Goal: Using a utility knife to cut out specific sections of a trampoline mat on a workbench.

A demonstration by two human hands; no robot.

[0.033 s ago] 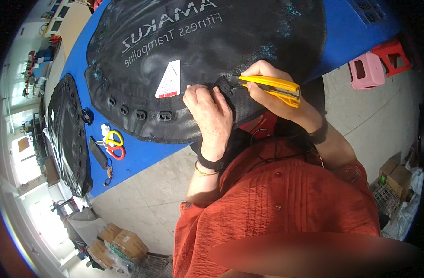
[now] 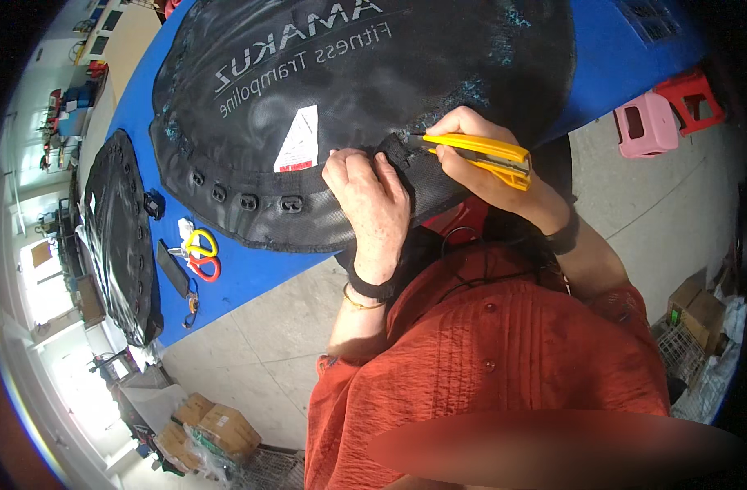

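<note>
Fingers of my left hand press the round black mat's stitched rim at six o'clock on the blue counter; my right hand pinches a yellow plastic utility knife, its tip at that rim.

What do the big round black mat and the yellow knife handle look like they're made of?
Big round black mat: probably woven synthetic fabric, matte with a faint sheen, with a stitched rim band. Yellow utility knife in the right hand: handle looks like smooth, glossy moulded plastic.
</note>
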